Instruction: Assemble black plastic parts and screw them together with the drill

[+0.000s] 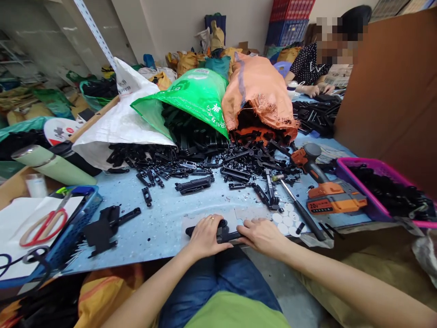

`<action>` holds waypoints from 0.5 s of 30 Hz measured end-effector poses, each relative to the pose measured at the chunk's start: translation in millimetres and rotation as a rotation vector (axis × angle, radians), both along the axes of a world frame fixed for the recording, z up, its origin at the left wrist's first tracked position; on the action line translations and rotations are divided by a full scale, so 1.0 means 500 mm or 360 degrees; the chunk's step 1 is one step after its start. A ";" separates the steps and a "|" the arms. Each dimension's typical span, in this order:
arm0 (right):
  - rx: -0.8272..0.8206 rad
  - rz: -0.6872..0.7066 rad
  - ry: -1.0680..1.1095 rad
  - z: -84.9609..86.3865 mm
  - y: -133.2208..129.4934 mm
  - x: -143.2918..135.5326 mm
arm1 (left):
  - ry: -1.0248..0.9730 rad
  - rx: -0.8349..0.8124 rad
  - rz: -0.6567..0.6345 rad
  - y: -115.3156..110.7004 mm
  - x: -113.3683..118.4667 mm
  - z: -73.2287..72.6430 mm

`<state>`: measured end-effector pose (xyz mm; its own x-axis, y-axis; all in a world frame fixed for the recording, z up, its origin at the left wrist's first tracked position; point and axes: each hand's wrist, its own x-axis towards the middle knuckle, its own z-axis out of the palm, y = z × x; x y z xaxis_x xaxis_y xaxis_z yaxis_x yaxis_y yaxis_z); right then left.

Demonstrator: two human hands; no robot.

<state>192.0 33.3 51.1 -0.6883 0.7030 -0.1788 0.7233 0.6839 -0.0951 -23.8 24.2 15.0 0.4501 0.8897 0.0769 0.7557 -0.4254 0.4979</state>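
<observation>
At the table's front edge, my left hand (207, 237) is closed over a black plastic part (224, 233), its fingers on top and the thumb along the near side. My right hand (261, 234) has its fingers curled on the right end of the same part. The part lies flat, partly covered by both hands. White round discs (287, 220) lie just right of my right hand. A hammer (300, 207) rests beyond them, beside a cordless drill (321, 182). Another black part (194, 184) sits behind my hands.
Green (194, 91), orange (262, 86) and white sacks (126, 123) spill black parts onto the blue table (129, 241). A pink basket (385, 209) stands right; scissors (44, 228), a blue basket (97, 200) and a flask (54, 166) are left. A person (314, 68) works at back right.
</observation>
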 end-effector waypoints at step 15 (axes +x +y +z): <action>0.0036 0.0191 0.0259 -0.050 0.059 0.042 | 0.0061 -0.0090 0.0017 0.098 0.045 0.008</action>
